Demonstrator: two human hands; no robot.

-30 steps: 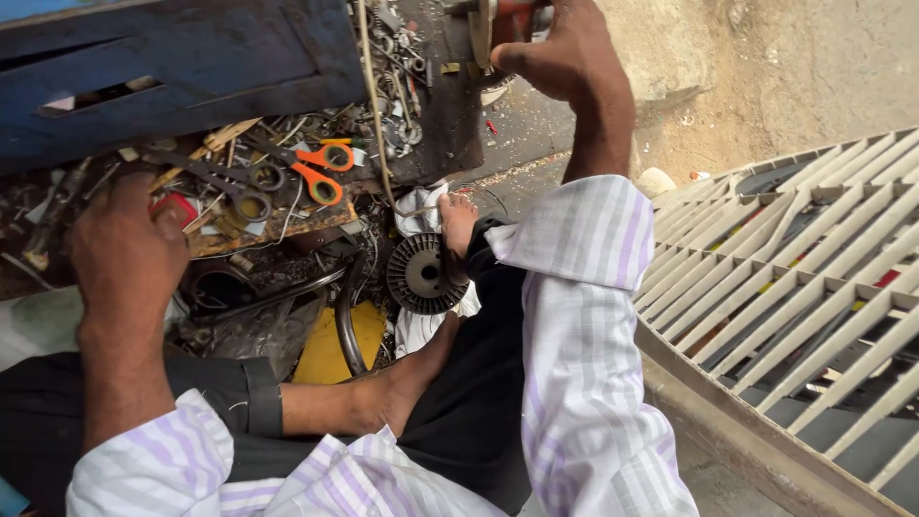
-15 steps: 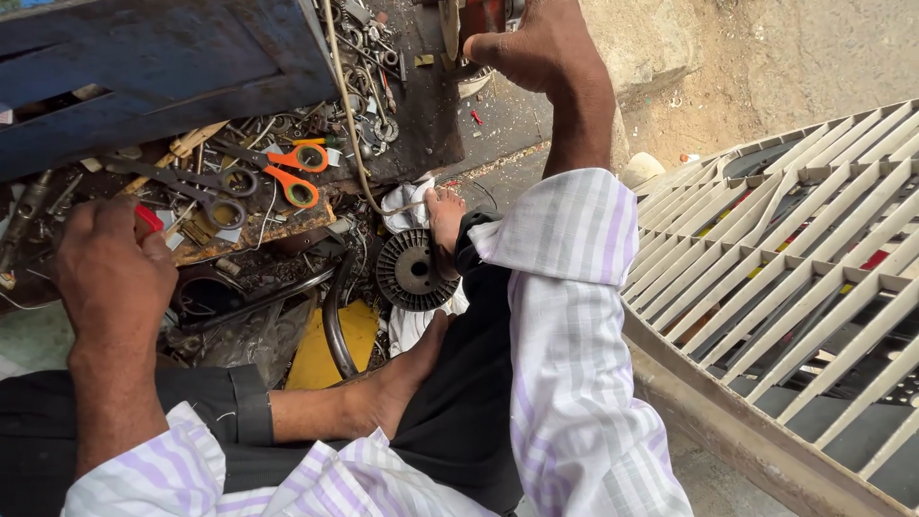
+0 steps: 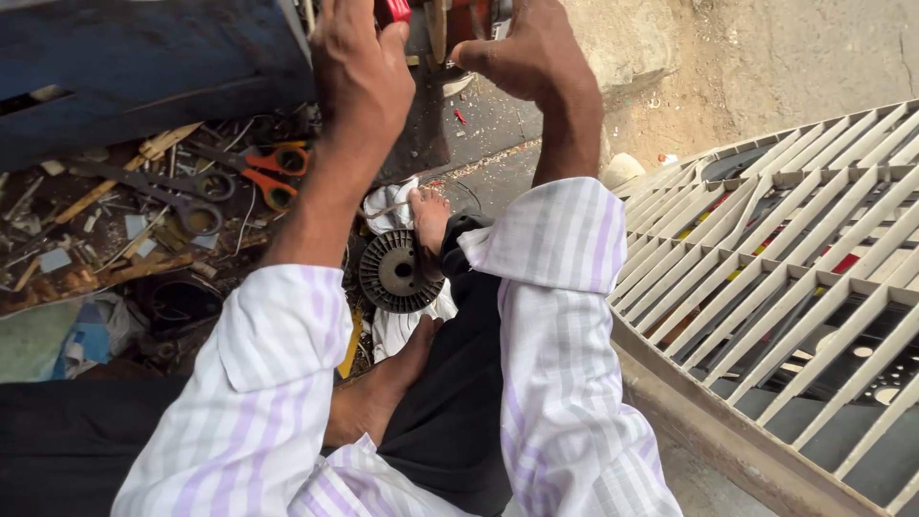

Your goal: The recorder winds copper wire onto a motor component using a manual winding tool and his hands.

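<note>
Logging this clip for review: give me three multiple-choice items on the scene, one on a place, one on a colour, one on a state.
1. Where is the round ribbed dark metal motor core?
A. between the bare feet
B. on the pale metal grille
C. inside the blue box

2. What colour are the handles of the scissors?
A. green
B. orange
C. white

3. How are the left hand and right hand placed?
A. resting on the knees
B. holding the scissors
C. both raised at the top edge

Answers: 1 A, it lies against a foot; 2 B, orange loops; 3 C, both reach up by a red part.
</note>
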